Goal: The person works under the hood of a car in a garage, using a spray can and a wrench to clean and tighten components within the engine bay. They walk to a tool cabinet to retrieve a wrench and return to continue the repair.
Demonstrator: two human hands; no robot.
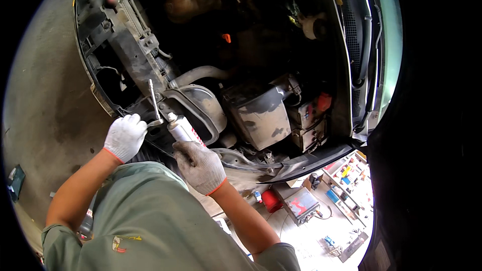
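In the centre of the frame the engine bay (241,35) is crowded. The front frame (130,55) runs from the upper left down to the centre and blocks that side. Just right of the centre, the dusty box (258,115) and the battery (307,120) stand close together, with little room between them. A hose (198,74) crosses above the box. The upper middle is a dark open hollow, where a hand could go in. At the left of the frame the concrete floor (45,105) is open.
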